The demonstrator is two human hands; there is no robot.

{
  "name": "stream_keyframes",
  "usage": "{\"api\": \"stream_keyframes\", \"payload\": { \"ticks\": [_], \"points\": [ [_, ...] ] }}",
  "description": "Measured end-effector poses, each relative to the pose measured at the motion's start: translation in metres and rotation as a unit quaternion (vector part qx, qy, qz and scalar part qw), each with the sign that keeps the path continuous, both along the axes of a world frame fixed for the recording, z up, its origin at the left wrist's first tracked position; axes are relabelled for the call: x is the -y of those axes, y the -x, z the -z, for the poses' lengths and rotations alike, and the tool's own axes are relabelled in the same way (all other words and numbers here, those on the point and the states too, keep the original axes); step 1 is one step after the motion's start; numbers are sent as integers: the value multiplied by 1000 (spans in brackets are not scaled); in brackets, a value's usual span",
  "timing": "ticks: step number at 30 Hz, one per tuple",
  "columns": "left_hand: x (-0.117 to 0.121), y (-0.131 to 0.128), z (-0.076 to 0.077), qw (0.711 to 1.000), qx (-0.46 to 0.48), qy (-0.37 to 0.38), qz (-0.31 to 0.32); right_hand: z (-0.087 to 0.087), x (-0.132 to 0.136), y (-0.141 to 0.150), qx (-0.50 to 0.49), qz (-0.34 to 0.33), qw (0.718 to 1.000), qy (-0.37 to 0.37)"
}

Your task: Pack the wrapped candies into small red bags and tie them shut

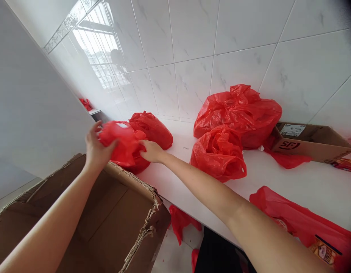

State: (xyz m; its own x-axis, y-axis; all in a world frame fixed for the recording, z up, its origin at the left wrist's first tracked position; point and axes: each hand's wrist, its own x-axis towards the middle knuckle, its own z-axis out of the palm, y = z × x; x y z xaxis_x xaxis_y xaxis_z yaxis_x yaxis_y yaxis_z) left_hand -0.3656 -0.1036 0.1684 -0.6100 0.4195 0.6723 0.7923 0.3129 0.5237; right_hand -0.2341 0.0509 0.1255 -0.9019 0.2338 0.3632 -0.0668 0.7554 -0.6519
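A red plastic bag (121, 142), partly blurred, sits at the far left end of the white table, beside the rim of a large cardboard box. My right hand (152, 151) pinches the right side of this bag. On the bag's left side is my left hand (98, 148), its fingers apart and curved, the thumb lying over the red plastic. Whatever the bag contains is hidden. Just behind it rests another full red bag (154, 131). Below my forearms gapes the large cardboard box (113, 204), with torn, ragged edges.
Two bulging red bags (237, 113) stand against the tiled wall. To their right is a small open carton (303, 146). A red bag with packaged goods (300, 223) lies at the near right. Red plastic (182, 222) hangs below the white table's (178, 185) front edge.
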Motion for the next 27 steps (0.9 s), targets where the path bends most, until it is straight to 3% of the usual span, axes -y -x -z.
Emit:
{"api": "stream_keyframes", "payload": {
  "ticks": [3, 6, 12, 19, 23, 27],
  "points": [
    [-7, -10, 3, 989, -8, 138, 60, -12, 8, 22, 0, -9, 1000, 23],
    [-10, -1, 3, 978, 21, 207, 13, -13, 11, 32, -8, -13, 999, 32],
    [-3, 45, -10, 966, 49, 155, -201, 22, 5, 36, 37, 6, 999, -8],
    [-2, 51, 0, 955, 24, 169, -241, 57, 12, 44, 155, -64, 979, -120],
    [-4, 46, 9, 950, -32, 229, -209, 60, 13, 36, 187, -38, 968, -164],
    [-22, 31, 39, 920, -80, 382, -28, 54, 11, 22, 213, -54, 950, -224]
  ]
}}
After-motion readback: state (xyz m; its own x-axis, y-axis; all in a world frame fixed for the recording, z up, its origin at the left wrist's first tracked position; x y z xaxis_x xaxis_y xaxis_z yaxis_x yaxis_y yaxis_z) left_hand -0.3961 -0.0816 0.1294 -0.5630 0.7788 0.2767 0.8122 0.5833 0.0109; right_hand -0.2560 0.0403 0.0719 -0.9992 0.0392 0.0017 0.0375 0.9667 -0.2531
